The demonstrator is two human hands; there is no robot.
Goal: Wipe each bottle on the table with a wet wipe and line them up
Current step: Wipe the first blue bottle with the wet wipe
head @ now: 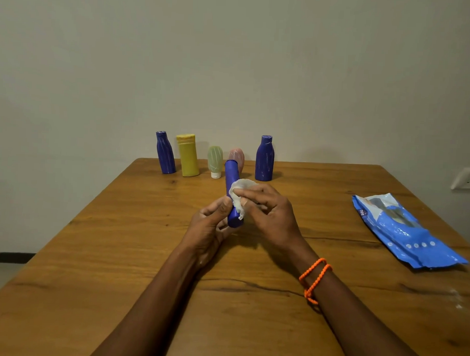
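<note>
A slim blue bottle (232, 183) is held over the middle of the wooden table (117, 253), tilted away from me. My left hand (208, 230) grips its lower end. My right hand (270, 214) presses a crumpled white wet wipe (240, 190) against the bottle's side. Along the far edge stand a blue bottle (165, 153), a yellow bottle (187, 155), a small green bottle (215, 160) on its white cap, a pink bottle (237, 155) partly hidden behind the held one, and another blue bottle (264, 159).
A blue pack of wet wipes (404, 231) lies flat on the right side of the table. A wall socket (469, 178) is at the far right. An orange bead band circles my right wrist.
</note>
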